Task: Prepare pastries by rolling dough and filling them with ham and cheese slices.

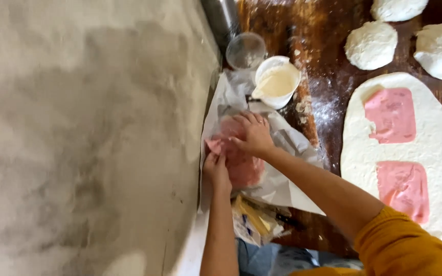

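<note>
ham slices (pixel 244 168) under both hands' fingertips (pixel 231 145)

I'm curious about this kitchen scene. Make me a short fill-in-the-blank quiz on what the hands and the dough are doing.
1. Both hands, left hand and right hand, touch a stack of pink ____ slices on the white paper.
2. The flat dough already carries ____ pink slices.
3. The white cup beyond the paper holds a ____ coloured sauce.
4. The person's sleeve is ____ in colour.

Missing words: meat; two; cream; yellow
</note>
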